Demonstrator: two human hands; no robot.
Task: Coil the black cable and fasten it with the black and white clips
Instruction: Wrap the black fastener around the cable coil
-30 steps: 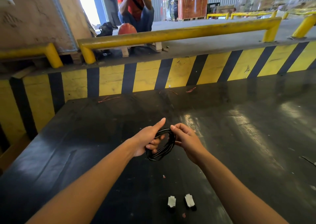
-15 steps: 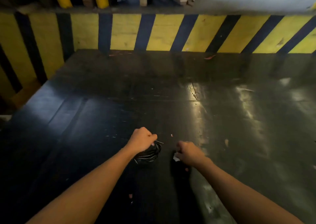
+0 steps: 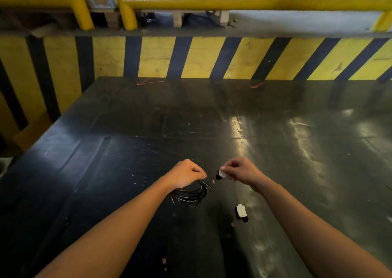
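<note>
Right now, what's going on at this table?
A person is bundling a black cable. The left hand holds the coiled cable down on the dark table, while the right hand holds one black and white clip just beside it. A second clip lies on the table, nearer the person. Nothing is fastened yet.

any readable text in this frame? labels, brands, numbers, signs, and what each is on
None readable.
Clip in the right hand: clip shows a white face, no print legible.
Second clip on the table: white face, no print legible.
Black cable under the left hand: no marking visible.
Yellow and black striped barrier: hazard stripes only, no words.
Yellow rail: plain paint.
</note>
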